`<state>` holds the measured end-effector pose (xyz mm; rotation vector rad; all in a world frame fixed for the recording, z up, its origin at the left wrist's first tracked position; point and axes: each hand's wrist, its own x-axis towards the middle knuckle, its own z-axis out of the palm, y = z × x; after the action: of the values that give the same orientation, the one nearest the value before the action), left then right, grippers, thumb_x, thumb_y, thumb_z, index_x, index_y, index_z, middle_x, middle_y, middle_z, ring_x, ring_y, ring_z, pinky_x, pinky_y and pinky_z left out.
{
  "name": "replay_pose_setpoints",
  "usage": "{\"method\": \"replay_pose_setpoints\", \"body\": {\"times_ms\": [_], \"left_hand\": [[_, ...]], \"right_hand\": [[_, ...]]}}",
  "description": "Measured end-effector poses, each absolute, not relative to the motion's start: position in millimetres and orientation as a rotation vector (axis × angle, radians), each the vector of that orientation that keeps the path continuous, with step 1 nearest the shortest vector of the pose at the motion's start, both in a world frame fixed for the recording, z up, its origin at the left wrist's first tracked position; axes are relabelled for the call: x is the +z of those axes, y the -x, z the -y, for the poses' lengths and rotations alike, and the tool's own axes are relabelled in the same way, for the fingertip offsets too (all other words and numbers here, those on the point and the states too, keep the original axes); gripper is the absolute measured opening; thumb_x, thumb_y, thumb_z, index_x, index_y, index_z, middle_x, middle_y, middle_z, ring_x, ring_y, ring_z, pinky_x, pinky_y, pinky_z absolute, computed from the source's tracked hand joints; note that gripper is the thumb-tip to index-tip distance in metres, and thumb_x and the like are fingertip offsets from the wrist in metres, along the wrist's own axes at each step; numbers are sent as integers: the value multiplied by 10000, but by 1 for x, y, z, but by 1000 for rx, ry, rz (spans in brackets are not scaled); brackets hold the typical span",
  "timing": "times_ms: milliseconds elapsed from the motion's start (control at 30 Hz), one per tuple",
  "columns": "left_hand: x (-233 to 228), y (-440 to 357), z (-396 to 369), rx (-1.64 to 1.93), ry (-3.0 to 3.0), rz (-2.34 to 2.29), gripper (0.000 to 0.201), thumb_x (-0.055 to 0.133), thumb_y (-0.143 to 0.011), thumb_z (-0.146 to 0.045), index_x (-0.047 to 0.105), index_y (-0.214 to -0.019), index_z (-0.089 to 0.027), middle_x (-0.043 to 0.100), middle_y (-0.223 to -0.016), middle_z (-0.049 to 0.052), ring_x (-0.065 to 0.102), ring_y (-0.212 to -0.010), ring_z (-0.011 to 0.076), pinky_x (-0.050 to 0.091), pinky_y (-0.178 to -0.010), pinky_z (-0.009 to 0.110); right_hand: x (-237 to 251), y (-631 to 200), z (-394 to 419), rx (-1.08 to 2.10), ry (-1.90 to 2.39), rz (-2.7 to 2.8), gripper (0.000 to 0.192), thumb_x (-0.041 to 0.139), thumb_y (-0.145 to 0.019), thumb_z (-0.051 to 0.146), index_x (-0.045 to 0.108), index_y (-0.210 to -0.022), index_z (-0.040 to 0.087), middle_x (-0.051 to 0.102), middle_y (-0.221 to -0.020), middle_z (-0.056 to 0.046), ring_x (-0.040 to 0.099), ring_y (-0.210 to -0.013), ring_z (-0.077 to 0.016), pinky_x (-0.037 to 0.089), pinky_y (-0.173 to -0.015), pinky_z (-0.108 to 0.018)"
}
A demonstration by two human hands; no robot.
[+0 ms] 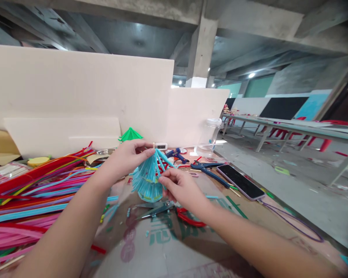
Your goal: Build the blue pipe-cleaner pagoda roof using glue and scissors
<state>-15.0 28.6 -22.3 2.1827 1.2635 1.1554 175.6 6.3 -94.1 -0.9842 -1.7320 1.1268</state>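
Note:
A light blue cone-shaped umbrella craft made of pipe cleaners (146, 179) is held up over the table, tip upward. At its top, my left hand (136, 152) pinches the tip between thumb and fingers. Against its right side, my right hand (176, 185) has its fingers closed on one of the blue pipe cleaner strands. Scissors with red handles (191, 218) lie spread on the table just below the craft, their blades partly under it. Small blue clippings are scattered near the blades.
Bundles of coloured pipe cleaners (40, 210) cover the left side. Behind stand a green umbrella craft (130, 134), a blue glue gun (178, 155) and a clear jar (210, 135). Pliers (211, 172) and a phone (240, 181) lie right. A white board (81, 88) closes off the back.

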Motion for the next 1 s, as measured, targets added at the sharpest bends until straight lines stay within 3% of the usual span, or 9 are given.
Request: {"method": "replay_pose_setpoints", "body": {"times_ms": [267, 667, 767, 933, 1000], "left_hand": [[-21, 16, -27, 1133, -2193, -1264, 405, 581, -847, -495, 713, -1070, -184, 745, -1055, 62, 674, -938, 235, 518, -772, 312], [-20, 18, -25, 1093, -2267, -1321, 388, 568, -855, -502, 720, -1062, -211, 744, -1043, 46, 666, -941, 237, 507, -770, 317], [-17, 18, -22, 1092, -2262, -1313, 369, 585, -842, -479, 717, -1054, -206, 744, -1038, 50, 670, -919, 231, 512, -737, 298], [-14, 17, -17, 1058, -2224, -1290, 339, 626, -805, -431, 705, -1032, -191, 741, -973, 52, 670, -874, 225, 513, -721, 298], [-14, 18, -17, 1043, -2217, -1282, 330, 626, -806, -418, 701, -1035, -194, 739, -968, 50, 669, -875, 224, 512, -724, 300]], "right_hand": [[-94, -172, -4, 1433, 973, 1545, 254, 656, -794, 431, 585, -795, 187, 614, -523, 37, 516, -384, -98, 420, -357, -199], [-98, -167, -1, 1474, 920, 1554, 322, 647, -788, 496, 588, -769, 180, 627, -565, 21, 534, -415, -108, 436, -379, -213], [-97, -172, -1, 1251, 982, 1739, 328, 552, -879, 469, 581, -714, 187, 614, -571, 8, 525, -444, -108, 422, -420, -219], [-78, -190, 1, 437, 977, 2146, 392, 509, -936, 367, 570, -594, 184, 553, -525, 8, 447, -492, -104, 293, -496, -249], [-68, -196, 3, 335, 981, 2156, 362, 491, -944, 333, 589, -628, 188, 544, -537, 13, 433, -498, -106, 269, -497, -255]]}}
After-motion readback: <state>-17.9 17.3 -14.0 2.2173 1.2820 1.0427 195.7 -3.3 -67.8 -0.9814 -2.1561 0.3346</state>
